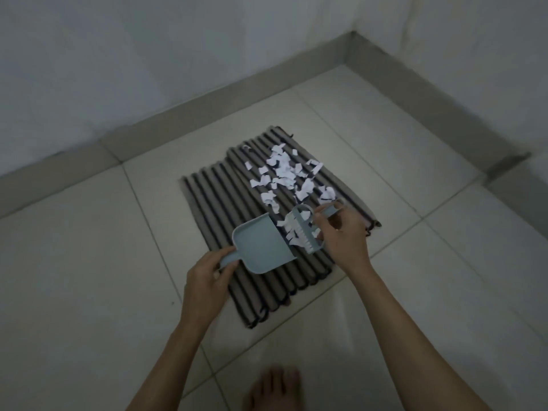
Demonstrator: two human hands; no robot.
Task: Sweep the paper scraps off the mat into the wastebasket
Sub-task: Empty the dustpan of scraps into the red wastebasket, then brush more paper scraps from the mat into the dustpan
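Note:
A ribbed grey-and-black mat (237,203) lies on the tiled floor. Several white paper scraps (284,170) are scattered over its far right part. My left hand (207,274) grips the handle of a pale blue dustpan (261,247) that rests flat on the mat, its mouth facing right. My right hand (344,232) holds a small pale blue brush (305,229) just in front of the pan's mouth, with scraps bunched against the bristles. No wastebasket is in view.
Light floor tiles (89,277) surround the mat. A grey skirting (207,117) and white walls meet in a corner at the upper right. A bare foot (272,387) stands at the bottom edge.

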